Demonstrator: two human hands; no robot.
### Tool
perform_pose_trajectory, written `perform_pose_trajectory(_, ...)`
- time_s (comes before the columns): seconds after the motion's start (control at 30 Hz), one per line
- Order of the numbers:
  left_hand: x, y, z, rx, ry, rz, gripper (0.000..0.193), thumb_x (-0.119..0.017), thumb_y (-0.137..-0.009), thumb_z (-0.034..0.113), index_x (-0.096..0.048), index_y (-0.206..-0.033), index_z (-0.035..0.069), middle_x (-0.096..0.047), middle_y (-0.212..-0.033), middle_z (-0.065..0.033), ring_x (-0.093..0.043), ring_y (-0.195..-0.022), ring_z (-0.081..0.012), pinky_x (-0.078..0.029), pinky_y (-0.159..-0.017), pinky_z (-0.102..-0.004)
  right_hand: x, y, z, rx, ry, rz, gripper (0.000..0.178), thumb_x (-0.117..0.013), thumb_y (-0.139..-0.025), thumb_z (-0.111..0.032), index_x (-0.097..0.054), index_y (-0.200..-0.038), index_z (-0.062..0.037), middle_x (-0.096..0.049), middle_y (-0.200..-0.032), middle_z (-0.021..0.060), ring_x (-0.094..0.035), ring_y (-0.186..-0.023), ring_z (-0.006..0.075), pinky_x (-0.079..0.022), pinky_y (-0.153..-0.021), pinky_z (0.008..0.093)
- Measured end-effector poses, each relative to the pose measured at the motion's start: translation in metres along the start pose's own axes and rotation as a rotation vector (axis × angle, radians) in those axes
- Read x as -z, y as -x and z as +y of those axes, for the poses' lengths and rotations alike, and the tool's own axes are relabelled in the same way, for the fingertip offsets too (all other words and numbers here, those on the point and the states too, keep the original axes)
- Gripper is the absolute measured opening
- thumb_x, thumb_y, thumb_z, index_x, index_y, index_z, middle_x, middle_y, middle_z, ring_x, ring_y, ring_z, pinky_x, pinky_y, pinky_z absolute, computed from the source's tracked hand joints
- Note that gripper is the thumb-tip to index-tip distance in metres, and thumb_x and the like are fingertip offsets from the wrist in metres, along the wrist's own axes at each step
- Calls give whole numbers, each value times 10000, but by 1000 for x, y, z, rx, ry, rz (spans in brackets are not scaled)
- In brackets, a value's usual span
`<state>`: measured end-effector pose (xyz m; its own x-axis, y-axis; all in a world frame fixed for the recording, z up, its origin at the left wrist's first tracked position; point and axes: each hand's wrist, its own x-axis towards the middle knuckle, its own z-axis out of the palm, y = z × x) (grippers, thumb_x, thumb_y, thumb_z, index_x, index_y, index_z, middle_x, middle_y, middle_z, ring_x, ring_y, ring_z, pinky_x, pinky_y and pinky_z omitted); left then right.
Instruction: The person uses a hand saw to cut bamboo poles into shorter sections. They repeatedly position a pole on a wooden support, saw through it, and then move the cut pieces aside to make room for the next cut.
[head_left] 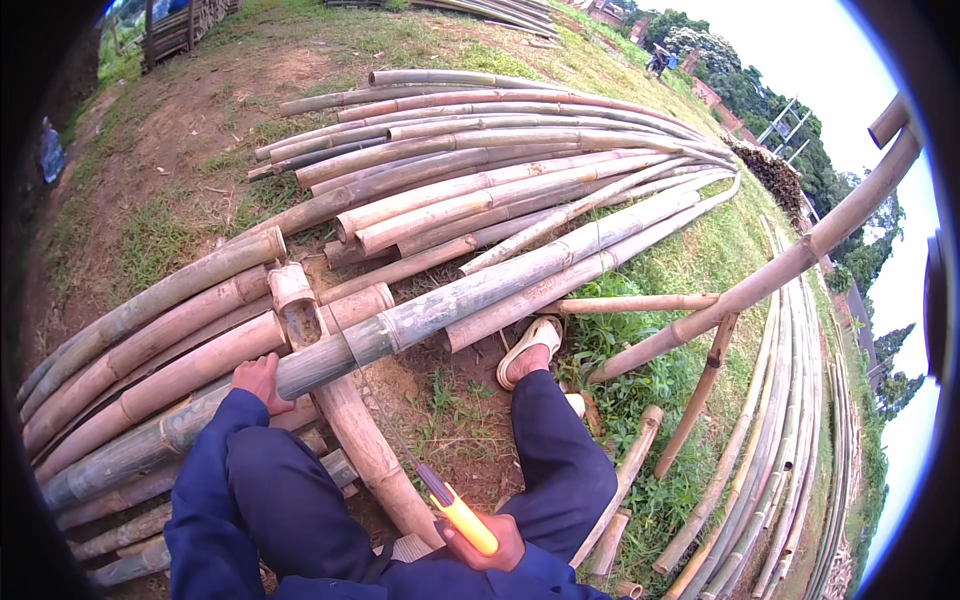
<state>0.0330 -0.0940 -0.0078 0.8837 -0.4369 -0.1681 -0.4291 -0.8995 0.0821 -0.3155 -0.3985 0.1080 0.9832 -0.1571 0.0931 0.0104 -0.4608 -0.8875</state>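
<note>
A long greenish bamboo pole (470,295) slants across in front of me, from the lower left to the far right. My left hand (262,382) grips it near my left knee, fingers bent over its side. In my right hand (484,540), low between my legs, is a yellow-handled tool (466,522) with a dark strip at its upper end; its exact kind does not show. A thin dark line crosses the pole, and I cannot tell what it is. Under the pole lies a thick bamboo support (365,440), with an open-cut bamboo piece (297,305) at its far end.
Bamboo poles (480,150) fan out on the ground ahead, and more are stacked at my left (150,390). A raised bamboo rail (760,272) on props stands to the right. Beyond it lie further long poles (765,420). My sandaled foot (530,350) stands on grassy soil.
</note>
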Motion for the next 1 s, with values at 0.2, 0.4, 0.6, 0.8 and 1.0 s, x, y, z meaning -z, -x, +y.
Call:
perform_pose_trajectory(0.2,0,3,-15,-1,-12,-29,837,-875,-568,530,-532,-1169,60,-688,-1120,-185,-675,-1066,-387,-532,-952,-477,5,16,7,-173,-50,-67,221,-735,-927,-194,-715,-1092,-47,-681,-730,157,-698,-642,319,-539,-604,385)
perform_pose_trajectory(0.4,-15,-4,-12,53,-44,-29,861,-880,-553,543,-534,-1178,63,-684,-1122,-182,-678,-1055,-373,-534,-942,-465,4,15,-2,-115,-51,-22,244,-724,-933,-207,-702,-1110,-41,-681,-762,170,-692,-666,359,-541,-613,402)
perform_pose_trajectory(0.6,-12,3,-20,-1,-17,35,925,-884,-545,550,-527,-1238,51,-687,-1102,-181,-681,-1029,-373,-541,-926,-454,-8,31,14,-67,-65,10,182,-750,-925,-148,-702,-1048,-23,-685,-758,129,-679,-625,276,-530,-591,354)
perform_pose_trajectory(0.8,-22,-3,-23,22,-50,63,953,-881,-552,566,-510,-1271,62,-669,-1155,-171,-671,-1075,-362,-535,-942,-454,11,42,0,20,-41,18,279,-755,-903,-106,-701,-1163,-20,-714,-836,130,-710,-681,300,-556,-632,363)
perform_pose_trajectory(1.0,3,7,-7,-16,-43,63,781,-852,-607,493,-521,-1179,76,-680,-1091,-184,-682,-1015,-377,-540,-910,-465,6,41,-17,-76,-25,19,215,-771,-866,-73,-714,-1064,-10,-692,-773,125,-677,-610,291,-521,-582,355)
